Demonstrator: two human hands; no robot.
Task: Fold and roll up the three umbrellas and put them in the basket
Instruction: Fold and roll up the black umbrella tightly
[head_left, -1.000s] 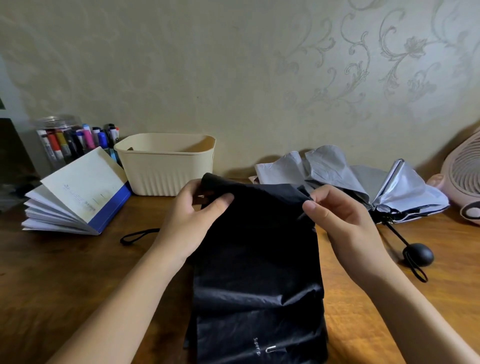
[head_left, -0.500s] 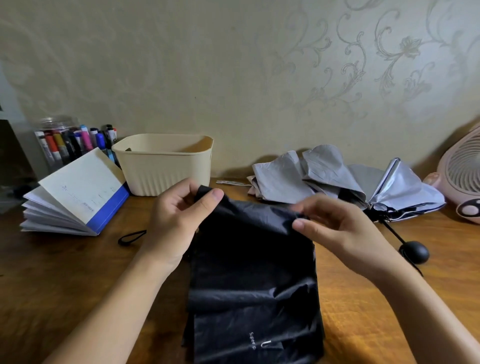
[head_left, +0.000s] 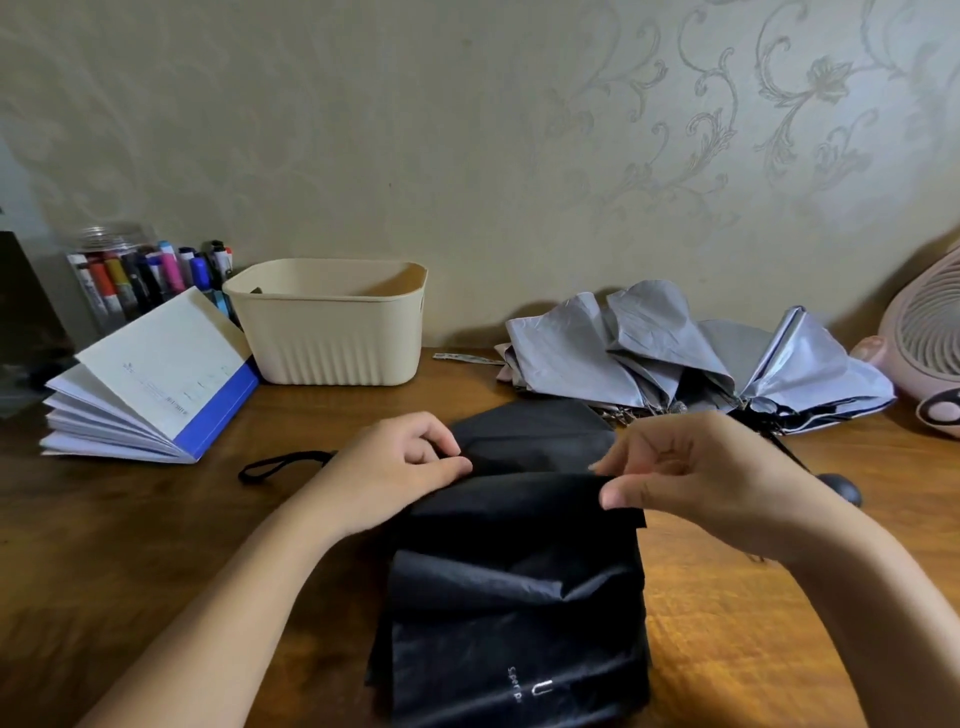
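A black umbrella (head_left: 519, 597) lies flat on the wooden desk in front of me, its canopy folded in layers. My left hand (head_left: 400, 467) pinches the fabric's upper left fold. My right hand (head_left: 691, 478) pinches the upper right edge of the same fold. A black wrist strap (head_left: 280, 464) trails out to the left. Behind, at the right, a grey umbrella (head_left: 649, 353) lies loosely spread, with another silver-and-black umbrella (head_left: 810, 379) beside it. The cream basket (head_left: 332, 338) stands by the wall, left of centre.
An open blue-edged book (head_left: 156, 379) stands fanned at the left, with a jar of markers (head_left: 135, 275) behind it. A pink fan (head_left: 930, 332) sits at the far right. A black round handle (head_left: 844, 488) lies behind my right wrist.
Both hands have lowered the black fabric's top edge toward the desk and toward me, making a new fold across the canopy.
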